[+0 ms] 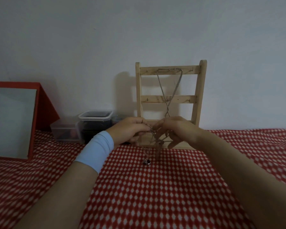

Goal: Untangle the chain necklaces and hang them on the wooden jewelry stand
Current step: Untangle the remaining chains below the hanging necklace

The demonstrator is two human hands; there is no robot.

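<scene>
both hands, left hand (130, 129) and right hand (177, 129), pinch the tangled chains (155, 139) just above the red-patterned surface (155, 187) before the wooden jewelry stand (170, 98), each grip closed to tease strands apart, one hung necklace (169, 86) already in place.

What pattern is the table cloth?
Red cloth with small white diamond spots; head view.

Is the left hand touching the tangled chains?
Touching. The head view shows the left hand pinching the tangled chains at its fingertips.
</scene>
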